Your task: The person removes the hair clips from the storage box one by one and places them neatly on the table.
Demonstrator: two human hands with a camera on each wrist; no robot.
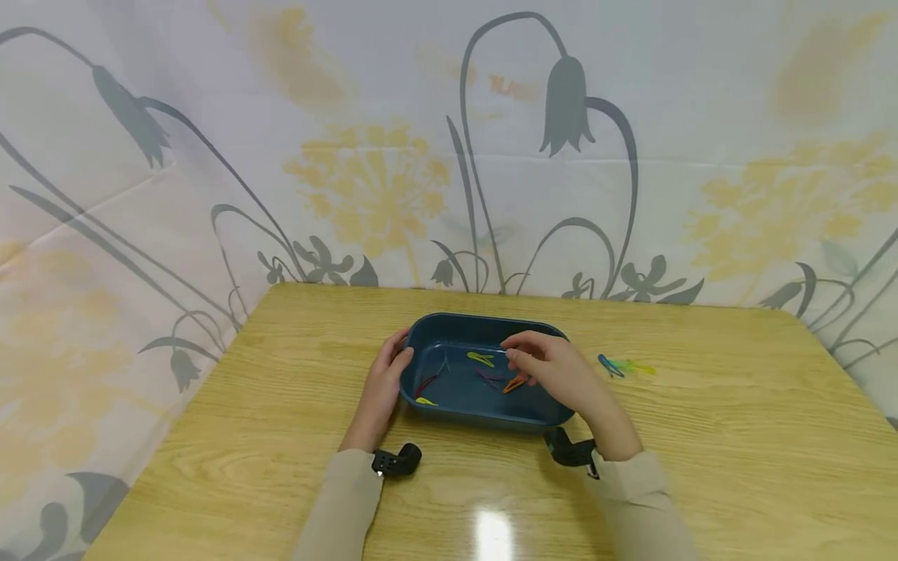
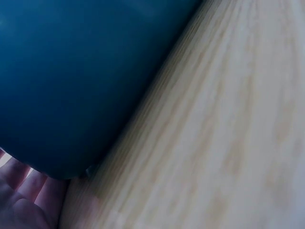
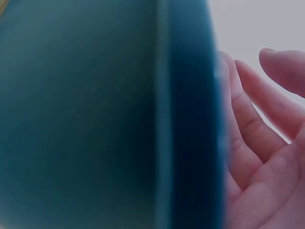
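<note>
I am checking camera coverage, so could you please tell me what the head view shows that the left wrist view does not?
Only the head view shows the right hand over the blue tray's inside, coloured clips in the tray, and more clips on the table. Only the left wrist view shows the tray's outer wall and the wood grain close up. Both show the left hand at the tray's left end.

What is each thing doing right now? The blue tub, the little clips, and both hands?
blue tub: upright on the table, holding several clips.
clips in the tub: lying loose on its bottom.
clips on the table: lying outside, right of the tub.
left hand: resting against the tub's left end.
right hand: over the tub, fingers relaxed.
</note>
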